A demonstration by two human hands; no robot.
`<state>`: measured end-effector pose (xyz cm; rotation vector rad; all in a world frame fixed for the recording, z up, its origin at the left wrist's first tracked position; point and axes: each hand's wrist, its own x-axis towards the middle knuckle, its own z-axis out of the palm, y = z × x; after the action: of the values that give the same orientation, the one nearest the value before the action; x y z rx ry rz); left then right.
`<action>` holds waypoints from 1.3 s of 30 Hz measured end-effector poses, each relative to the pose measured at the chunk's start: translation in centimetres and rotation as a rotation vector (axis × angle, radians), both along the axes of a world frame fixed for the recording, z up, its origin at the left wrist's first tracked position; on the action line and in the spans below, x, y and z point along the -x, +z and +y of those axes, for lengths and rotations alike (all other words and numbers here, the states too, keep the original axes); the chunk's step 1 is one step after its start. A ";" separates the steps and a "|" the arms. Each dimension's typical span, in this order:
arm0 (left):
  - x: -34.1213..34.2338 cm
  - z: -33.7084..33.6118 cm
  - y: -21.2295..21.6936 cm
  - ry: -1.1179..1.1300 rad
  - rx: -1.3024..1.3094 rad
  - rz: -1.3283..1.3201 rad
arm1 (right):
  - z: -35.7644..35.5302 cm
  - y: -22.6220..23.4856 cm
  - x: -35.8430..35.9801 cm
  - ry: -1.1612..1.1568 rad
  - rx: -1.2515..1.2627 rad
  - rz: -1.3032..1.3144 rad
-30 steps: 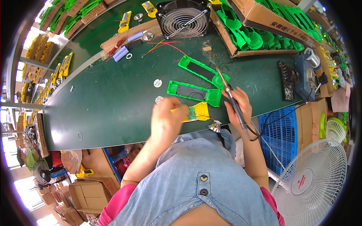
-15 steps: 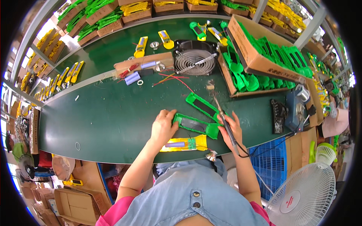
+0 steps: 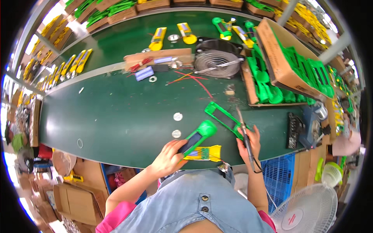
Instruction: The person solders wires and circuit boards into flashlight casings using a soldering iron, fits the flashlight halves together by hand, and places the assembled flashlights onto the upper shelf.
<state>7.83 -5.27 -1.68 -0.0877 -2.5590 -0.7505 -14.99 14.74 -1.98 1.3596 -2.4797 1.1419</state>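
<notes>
My left hand (image 3: pixel 167 158) is closed on a green plastic flashlight shell (image 3: pixel 200 136) with a dark panel, held tilted with its round end pointing away and to the right. Pinched in my right hand (image 3: pixel 251 145) is a soldering iron (image 3: pixel 244 134), its tip pointing away from me. A second green frame (image 3: pixel 221 117) lies on the table, its near end by my right fingers. Close to my body sits a yellow shell (image 3: pixel 211 152) with a battery and circuit board, partly covered by the held shell. Beside it is a small lamp reflector (image 3: pixel 223 167) on wires.
Two pale round discs (image 3: pixel 178 116) lie left of the held shell. Farther back are red wires (image 3: pixel 198 76), loose batteries (image 3: pixel 144 73) and a fan (image 3: pixel 217 64). Cardboard boxes of green shells (image 3: pixel 285 77) stand at right, near a blue soldering station (image 3: pixel 305 120).
My left hand has lifted the green shell off the table and turned it over, round end up. Two pale discs now show on the table. The whole view has shifted slightly.
</notes>
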 end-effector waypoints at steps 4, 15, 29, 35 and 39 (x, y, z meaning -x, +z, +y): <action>2.6 -2.5 1.3 -0.130 0.109 0.167 | 0.5 -0.6 0.2 0.039 -0.069 0.083; 16.4 -34.8 6.8 0.785 0.264 0.325 | 0.5 -0.9 -0.1 0.003 -0.072 0.102; 25.9 -34.0 2.8 -0.205 1.266 -0.103 | 0.5 0.0 0.0 -0.123 -0.167 0.039; 23.8 -31.7 6.4 -0.103 0.969 -0.258 | 0.2 -0.1 0.2 -0.002 0.009 0.081; 20.6 -25.9 13.9 0.000 0.935 0.019 | 0.1 -0.4 0.0 -0.018 0.069 0.102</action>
<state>-12.80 -31.13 12.22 -0.3811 -2.6601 0.4927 -15.01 14.89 -2.42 1.3399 -2.3552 1.1147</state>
